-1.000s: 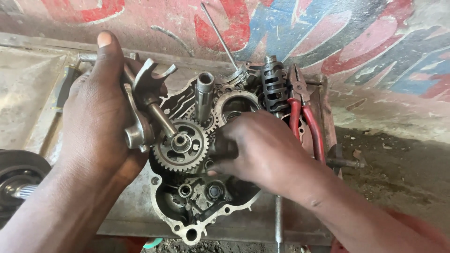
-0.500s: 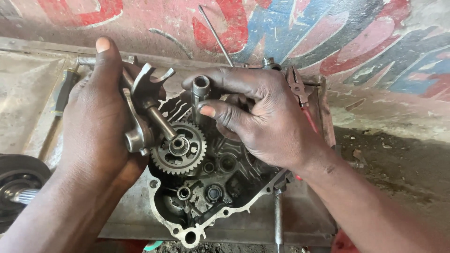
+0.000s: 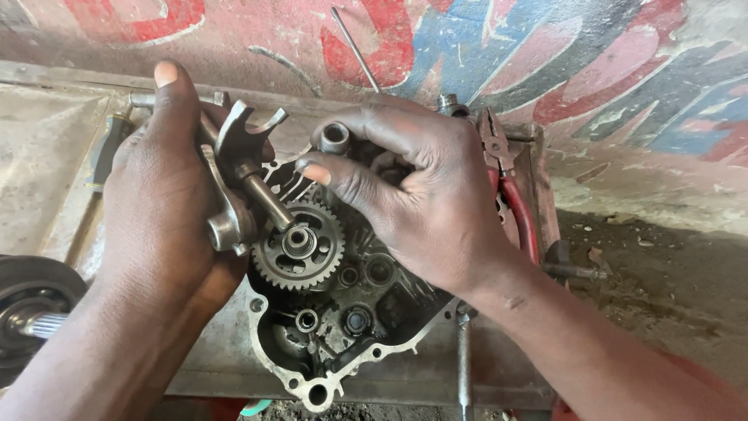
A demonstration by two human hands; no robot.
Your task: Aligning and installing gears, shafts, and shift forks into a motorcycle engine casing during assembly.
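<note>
While the greasy grey aluminium engine crankcase half (image 3: 343,351) lies open-side up on a worn sheet-metal tray (image 3: 226,366), the person works over it with both bare hands. The left hand (image 3: 164,195) is closed around a steel shift-fork assembly with curved prongs and a round shaft (image 3: 241,183), thumb stretched upward along its back; the shaft slants down toward the centre of a toothed steel gear wheel (image 3: 298,245) seated in the left part of the case. The right hand (image 3: 421,199) rests palm-down across the upper right of the case, fingers partly curled; its thumb and forefinger reach around a short hollow steel shaft (image 3: 336,138) standing upright at the case's top edge. Whether those fingers actually grip the shaft or only touch it cannot be told. Beneath this hand, smaller bearings and bores of the case show. Just right of the hand, red-handled pliers (image 3: 506,175) lie on the tray's edge. A thin metal rod (image 3: 354,48) leans against the painted wall behind. At the far left sits a dark round clutch-like drum with a splined shaft (image 3: 31,308).
</note>
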